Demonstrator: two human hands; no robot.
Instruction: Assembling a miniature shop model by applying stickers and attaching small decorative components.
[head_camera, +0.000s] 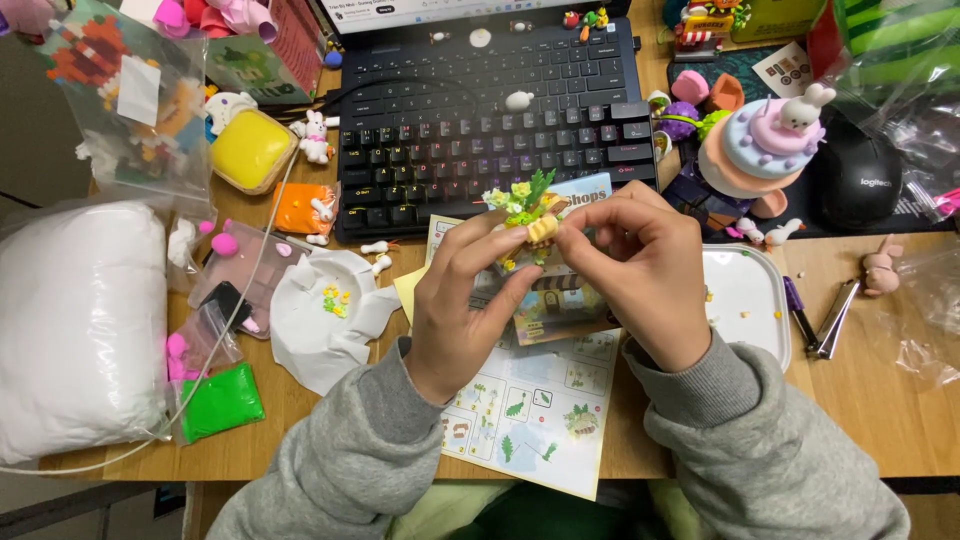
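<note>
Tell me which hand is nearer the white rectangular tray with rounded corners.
Right. The right hand sits just beside the white rectangular tray, at its left edge; the left hand lies farther left, beyond the right hand.

left hand (462, 300) + right hand (640, 270) — pinching brick plant model (528, 208) | above instruction sheet (530, 420) — desk

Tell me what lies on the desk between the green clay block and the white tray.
In the head view, a printed instruction sheet lies between the green clay block and the white tray, with both grey-sleeved forearms crossing above it.
</note>
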